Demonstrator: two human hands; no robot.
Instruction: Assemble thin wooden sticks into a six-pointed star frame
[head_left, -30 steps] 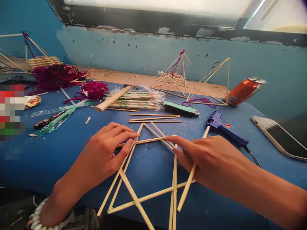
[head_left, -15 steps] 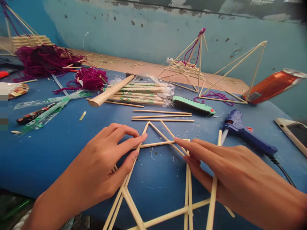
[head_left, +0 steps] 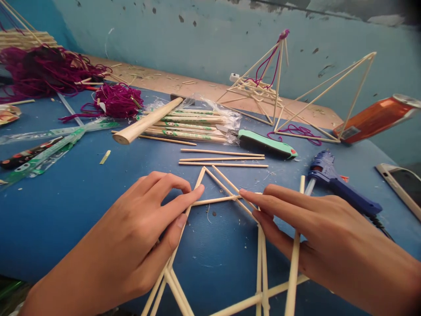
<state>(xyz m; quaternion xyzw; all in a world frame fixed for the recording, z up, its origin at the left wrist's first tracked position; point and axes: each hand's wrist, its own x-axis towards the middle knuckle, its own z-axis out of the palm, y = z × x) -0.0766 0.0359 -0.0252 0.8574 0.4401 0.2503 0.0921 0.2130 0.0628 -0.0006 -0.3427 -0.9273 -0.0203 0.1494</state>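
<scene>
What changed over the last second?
Almost nothing in the work itself. The head camera tipped down, so the window dropped out of view. The left hand and right hand stay on the stick frame, fingertips on the same sticks; nothing was picked up or released. The glue gun, green cutter and three loose sticks lie where they were.

Bright even daylight, soft shadows, edges warped.

glue gun (head_left: 342, 189) right of stick frame (head_left: 215, 199)
</scene>
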